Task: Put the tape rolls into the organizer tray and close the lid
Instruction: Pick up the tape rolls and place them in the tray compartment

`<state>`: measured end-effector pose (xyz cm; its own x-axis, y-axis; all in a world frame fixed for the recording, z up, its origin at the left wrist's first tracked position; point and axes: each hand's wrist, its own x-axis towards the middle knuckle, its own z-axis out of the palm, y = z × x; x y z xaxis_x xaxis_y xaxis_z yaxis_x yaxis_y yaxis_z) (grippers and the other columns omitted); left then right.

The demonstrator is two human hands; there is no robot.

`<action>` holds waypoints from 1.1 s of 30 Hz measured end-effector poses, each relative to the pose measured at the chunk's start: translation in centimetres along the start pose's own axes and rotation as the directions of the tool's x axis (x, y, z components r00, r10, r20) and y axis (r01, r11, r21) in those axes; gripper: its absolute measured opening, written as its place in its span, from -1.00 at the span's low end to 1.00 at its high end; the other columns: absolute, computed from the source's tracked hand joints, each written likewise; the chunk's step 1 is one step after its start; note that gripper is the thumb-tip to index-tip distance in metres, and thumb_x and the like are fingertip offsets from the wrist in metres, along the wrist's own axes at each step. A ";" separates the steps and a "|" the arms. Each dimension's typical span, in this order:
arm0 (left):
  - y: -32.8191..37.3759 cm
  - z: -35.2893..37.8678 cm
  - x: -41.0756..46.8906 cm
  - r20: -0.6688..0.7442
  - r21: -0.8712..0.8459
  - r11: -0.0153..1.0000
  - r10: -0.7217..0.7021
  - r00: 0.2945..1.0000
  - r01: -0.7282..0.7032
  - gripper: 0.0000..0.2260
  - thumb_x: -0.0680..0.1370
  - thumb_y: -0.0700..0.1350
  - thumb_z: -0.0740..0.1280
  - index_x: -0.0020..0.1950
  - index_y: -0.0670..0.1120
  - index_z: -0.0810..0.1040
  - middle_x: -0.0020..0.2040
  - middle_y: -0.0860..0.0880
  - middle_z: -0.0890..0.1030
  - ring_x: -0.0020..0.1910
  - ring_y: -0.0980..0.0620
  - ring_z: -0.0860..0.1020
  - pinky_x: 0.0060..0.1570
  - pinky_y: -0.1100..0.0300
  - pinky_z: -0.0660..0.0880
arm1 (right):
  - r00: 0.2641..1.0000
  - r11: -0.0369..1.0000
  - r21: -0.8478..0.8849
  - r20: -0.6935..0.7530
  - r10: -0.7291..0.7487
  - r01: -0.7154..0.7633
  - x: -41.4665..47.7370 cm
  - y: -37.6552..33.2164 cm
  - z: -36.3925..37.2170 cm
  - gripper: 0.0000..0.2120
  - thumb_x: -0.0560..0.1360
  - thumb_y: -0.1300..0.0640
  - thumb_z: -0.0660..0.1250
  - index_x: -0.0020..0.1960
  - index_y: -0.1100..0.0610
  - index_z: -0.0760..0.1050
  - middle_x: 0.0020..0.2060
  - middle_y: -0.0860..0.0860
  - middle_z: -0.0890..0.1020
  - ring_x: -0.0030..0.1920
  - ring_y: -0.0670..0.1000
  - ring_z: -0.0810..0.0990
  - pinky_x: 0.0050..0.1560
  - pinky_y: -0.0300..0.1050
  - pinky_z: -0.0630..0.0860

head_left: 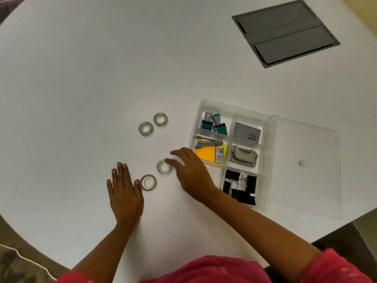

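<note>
Several clear tape rolls lie flat on the white table: one (160, 119) and another (146, 128) farther off, a third (164, 166) and one more (148, 182) near my hands. My right hand (191, 172) hovers with spread fingers, its fingertips at the third roll's right edge, holding nothing. Flat on the table lies my left hand (124, 190), thumb beside the nearest roll. The clear organizer tray (270, 152) stands to the right. Its clear lid (306, 166) lies open on the table to the right of it.
The tray's compartments hold stamps, a grey box, a stapler with yellow notes, a staple remover and black binder clips. A grey hatch (285, 32) is set in the table at the far right. The table's curved edge runs close on the left and bottom.
</note>
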<state>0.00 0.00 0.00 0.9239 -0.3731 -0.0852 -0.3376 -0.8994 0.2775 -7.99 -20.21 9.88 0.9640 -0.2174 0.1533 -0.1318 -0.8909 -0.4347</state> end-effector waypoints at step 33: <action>-0.1 -0.3 0.0 -0.011 -0.038 0.999 -0.020 1.000 0.019 -0.49 0.63 -0.03 -0.08 0.58 -0.14 0.04 0.61 -0.09 0.08 0.60 -0.08 0.04 0.56 -0.04 -0.03 | 0.912 0.918 -0.270 0.212 0.351 -0.290 -4.7 1.3 -5.8 -0.55 0.19 0.36 0.57 0.06 0.25 0.58 -0.07 0.17 0.68 -0.05 0.19 0.59 -0.15 -0.01 0.56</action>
<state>0.10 0.19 0.21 0.9322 -0.3529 -0.0804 -0.3127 -0.8972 0.3117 -13.99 -22.64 13.72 0.8821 -0.4263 -0.2005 -0.4631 -0.8626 -0.2036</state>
